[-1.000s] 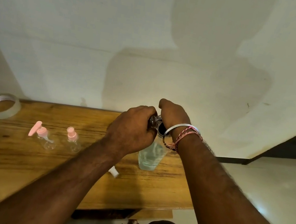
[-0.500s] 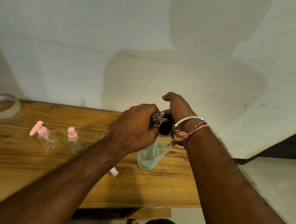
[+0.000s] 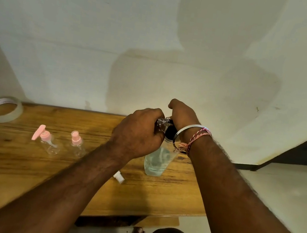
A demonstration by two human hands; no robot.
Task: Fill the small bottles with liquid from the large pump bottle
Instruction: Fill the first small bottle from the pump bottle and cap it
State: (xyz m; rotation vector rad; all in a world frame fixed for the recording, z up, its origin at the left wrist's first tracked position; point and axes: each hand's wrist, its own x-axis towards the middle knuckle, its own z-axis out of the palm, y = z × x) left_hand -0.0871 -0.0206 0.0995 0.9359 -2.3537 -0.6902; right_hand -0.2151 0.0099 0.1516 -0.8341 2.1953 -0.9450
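Head view: we see both hands working at the top of the large clear plastic pump bottle [image 3: 156,162], which stands upright on the wooden table [image 3: 20,165] near its right end and holds a low level of pale blue-green liquid. Our left hand [image 3: 138,134] is curled around a small clear bottle [image 3: 162,122], held tilted against the black pump head [image 3: 170,132]. Our right hand [image 3: 183,115] sits on top of that pump head; its fingers are hidden from us, so we cannot tell how it grips.

Two more small clear bottles, one with a pink pump top [image 3: 47,139] and one with a pink spray top [image 3: 77,143], stand well apart to the left. A small white cap [image 3: 119,177] lies beside our left forearm. A roll of clear tape [image 3: 4,108] rests at the far left.

We judge the small bottle to be light, thin-walled and slippery if wet; we should grip it around the body, not the neck. The large bottle looks nearly empty, hence tippy under pump pressure, so we should press straight down.
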